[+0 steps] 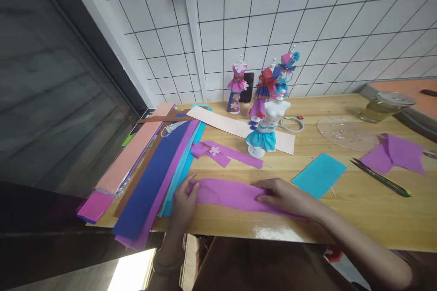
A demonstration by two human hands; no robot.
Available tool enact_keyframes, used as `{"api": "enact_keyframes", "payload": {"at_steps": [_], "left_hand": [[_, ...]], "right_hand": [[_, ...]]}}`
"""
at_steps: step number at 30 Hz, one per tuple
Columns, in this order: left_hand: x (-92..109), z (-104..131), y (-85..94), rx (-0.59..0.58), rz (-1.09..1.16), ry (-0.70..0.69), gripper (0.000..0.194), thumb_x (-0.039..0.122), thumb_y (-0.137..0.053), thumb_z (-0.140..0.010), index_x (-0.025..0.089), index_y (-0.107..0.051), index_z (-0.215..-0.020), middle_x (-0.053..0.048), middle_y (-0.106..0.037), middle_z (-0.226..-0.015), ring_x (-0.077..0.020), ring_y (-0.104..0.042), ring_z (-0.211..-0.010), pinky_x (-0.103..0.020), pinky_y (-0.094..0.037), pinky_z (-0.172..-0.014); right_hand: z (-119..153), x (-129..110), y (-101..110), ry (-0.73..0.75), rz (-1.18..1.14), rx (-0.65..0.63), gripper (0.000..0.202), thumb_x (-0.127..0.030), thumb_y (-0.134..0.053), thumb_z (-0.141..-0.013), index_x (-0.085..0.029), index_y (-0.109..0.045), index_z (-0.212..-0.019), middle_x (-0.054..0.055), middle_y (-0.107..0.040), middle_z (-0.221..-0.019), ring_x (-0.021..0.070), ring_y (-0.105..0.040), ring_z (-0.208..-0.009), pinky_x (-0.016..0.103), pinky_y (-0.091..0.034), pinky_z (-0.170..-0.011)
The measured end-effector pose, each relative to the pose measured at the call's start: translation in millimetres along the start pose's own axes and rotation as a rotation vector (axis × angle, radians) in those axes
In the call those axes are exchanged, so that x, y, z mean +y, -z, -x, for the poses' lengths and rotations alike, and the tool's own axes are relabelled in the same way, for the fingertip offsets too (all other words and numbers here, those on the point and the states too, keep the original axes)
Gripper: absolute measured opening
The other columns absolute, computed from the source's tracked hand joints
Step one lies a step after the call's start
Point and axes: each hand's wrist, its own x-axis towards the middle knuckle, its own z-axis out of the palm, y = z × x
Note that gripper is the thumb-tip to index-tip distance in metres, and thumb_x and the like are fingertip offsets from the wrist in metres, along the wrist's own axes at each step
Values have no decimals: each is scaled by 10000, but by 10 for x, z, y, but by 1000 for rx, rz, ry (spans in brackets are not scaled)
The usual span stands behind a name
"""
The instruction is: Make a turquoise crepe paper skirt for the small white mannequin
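Observation:
A strip of purple crepe paper lies lengthwise near the table's front edge. At its left end my left hand pinches the paper between thumb and fingers. Over the right part is my right hand, thumb and fingers closed on the strip. Behind it stands a small white mannequin in a turquoise paper skirt. Narrower purple strips with a white paper flower are just beyond my left hand. A turquoise paper rectangle rests to the right of my right hand.
Layered coloured paper strips cover the table's left side, some overhanging the front. Scissors and a purple scrap lie right. Tape, a clear disc, a jar, a phone and dressed mannequins stand farther back.

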Motion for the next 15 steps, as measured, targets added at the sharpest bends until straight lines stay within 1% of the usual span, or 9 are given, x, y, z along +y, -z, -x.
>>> {"api": "enact_keyframes", "payload": {"at_steps": [3,5,8,10,12,15], "left_hand": [[-6,-8,-9,29,-11,-14,418,364,-580,-795,178,-584,-1169,-101,-576,-1250,-215,-516,-1180,-389,-375,-1041],[0,-8,-20,37,-2,-9,431,357,-577,-799,182,-566,-1192,-103,-565,-1265,-214,-522,-1173,-392,-391,-1030],[19,-8,-43,49,-5,-19,456,354,-570,-808,190,-533,-1232,-103,-554,-1276,-212,-531,-1162,-389,-417,-1009],[34,-7,-59,66,-41,-30,469,351,-561,-817,199,-510,-1258,-101,-554,-1277,-210,-536,-1157,-387,-425,-1003],[50,-5,-79,82,-116,-52,460,342,-546,-831,207,-501,-1268,-97,-554,-1280,-209,-546,-1144,-391,-431,-999],[70,8,-115,90,-295,-139,416,314,-499,-862,207,-506,-1264,-95,-562,-1275,-211,-560,-1130,-395,-439,-992]], "right_hand": [[153,245,86,-102,-65,4,419,-386,-549,-801,-213,-629,-1174,67,-665,-1138,272,-631,-962,359,-498,-816],[231,429,171,-139,-90,44,427,-414,-564,-789,-227,-634,-1167,57,-649,-1174,276,-620,-1010,367,-498,-851],[319,656,275,-160,-110,151,433,-455,-541,-807,-239,-623,-1173,43,-623,-1219,269,-594,-1076,369,-486,-900],[347,761,294,-176,-88,241,437,-458,-518,-821,-223,-614,-1176,51,-618,-1226,267,-590,-1084,369,-489,-900],[348,839,267,-201,-30,336,433,-450,-500,-829,-203,-612,-1166,65,-641,-1185,272,-611,-1042,380,-504,-868],[324,931,188,-231,95,432,432,-447,-469,-839,-190,-608,-1157,73,-701,-1033,272,-657,-904,396,-531,-776]]}}
